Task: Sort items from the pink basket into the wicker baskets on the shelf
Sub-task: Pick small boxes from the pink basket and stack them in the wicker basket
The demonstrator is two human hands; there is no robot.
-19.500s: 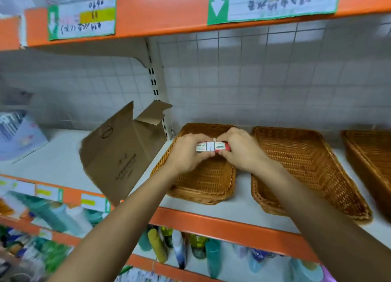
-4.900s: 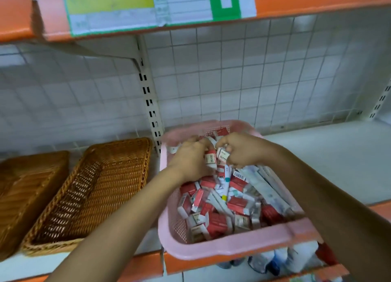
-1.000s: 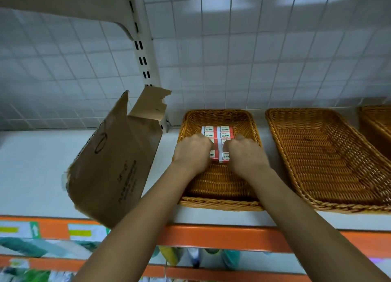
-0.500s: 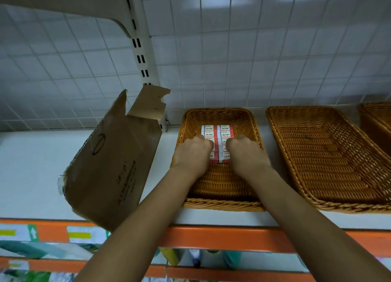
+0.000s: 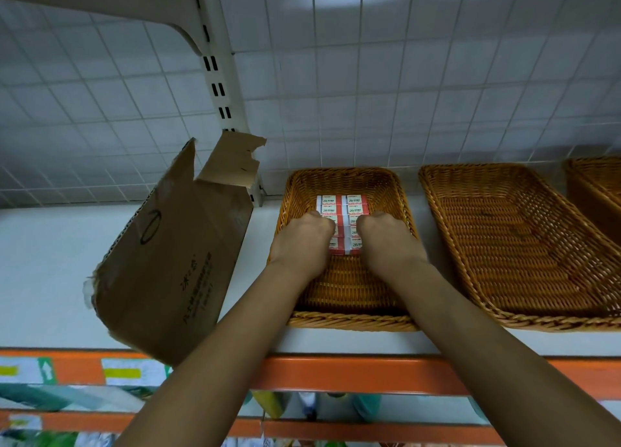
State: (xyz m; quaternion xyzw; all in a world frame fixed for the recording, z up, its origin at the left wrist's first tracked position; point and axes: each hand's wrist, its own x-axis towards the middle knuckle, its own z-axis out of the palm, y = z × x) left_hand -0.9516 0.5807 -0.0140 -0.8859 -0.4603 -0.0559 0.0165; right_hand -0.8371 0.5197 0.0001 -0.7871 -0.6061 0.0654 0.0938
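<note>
Little moved | left hand (image 5: 300,241), right hand (image 5: 389,241) flank boxes (image 5: 342,204) in wicker basket (image 5: 349,324) | fingers hidden, grip unclear

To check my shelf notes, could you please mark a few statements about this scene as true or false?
1. The boxes lie in the left basket. True.
2. The middle basket also holds boxes. False: no boxes show in it.
3. The left hand and right hand flank the boxes, one on each side. True.
4. The carton stands to the right of the baskets. False: it leans to the left of them.
</note>
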